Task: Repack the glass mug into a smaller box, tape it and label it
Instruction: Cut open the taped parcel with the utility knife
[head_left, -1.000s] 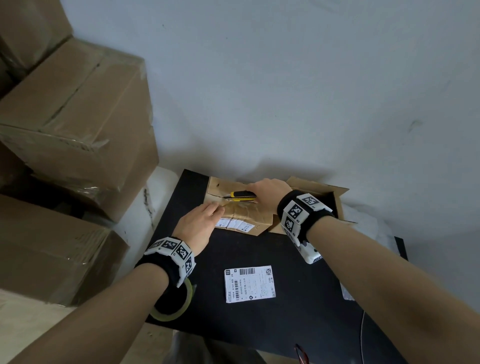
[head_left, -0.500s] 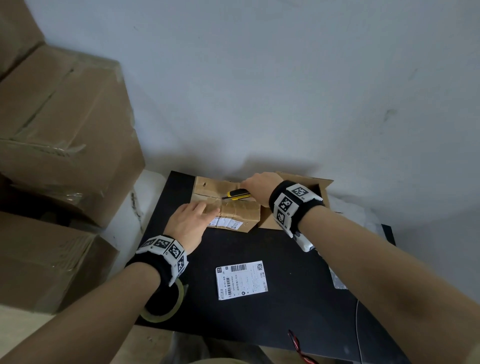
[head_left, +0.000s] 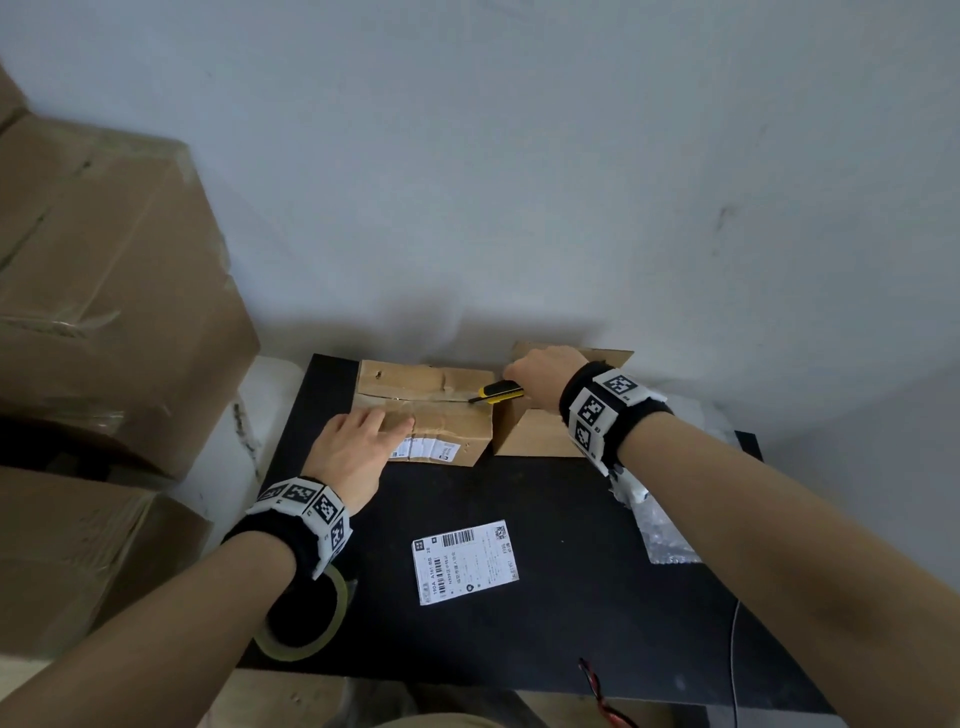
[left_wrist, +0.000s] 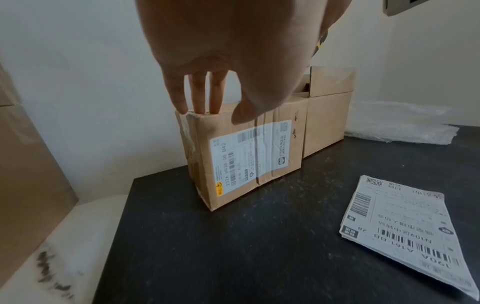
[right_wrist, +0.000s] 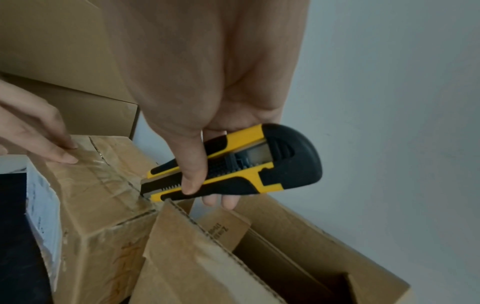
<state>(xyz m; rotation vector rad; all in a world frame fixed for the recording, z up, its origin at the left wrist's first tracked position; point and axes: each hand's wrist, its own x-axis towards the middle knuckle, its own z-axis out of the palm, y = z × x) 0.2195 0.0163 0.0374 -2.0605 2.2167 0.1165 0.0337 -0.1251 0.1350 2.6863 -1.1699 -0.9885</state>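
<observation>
The glass mug is not showing anywhere; I am judging it is sitting inside the sealed box (head_left: 426, 410) under my left palm. Glass will be heavy for its size, rigid, slick and breakable, so I am planning to lift it by the body or handle with a full wrap. My left hand (head_left: 353, 457) is lying flat, fingers straight, pressing the near side of the box top. My right hand (head_left: 540, 371) is clamping the utility knife (right_wrist: 233, 166), thumb on its slider, its nose touching the taped seam at that end. Just below my right wrist the smaller box (right_wrist: 259, 257) is standing open. Nearer me, between my forearms, the label (head_left: 465, 561) is lying flat; the tape roll (head_left: 306, 618) is lying under my left forearm.
</observation>
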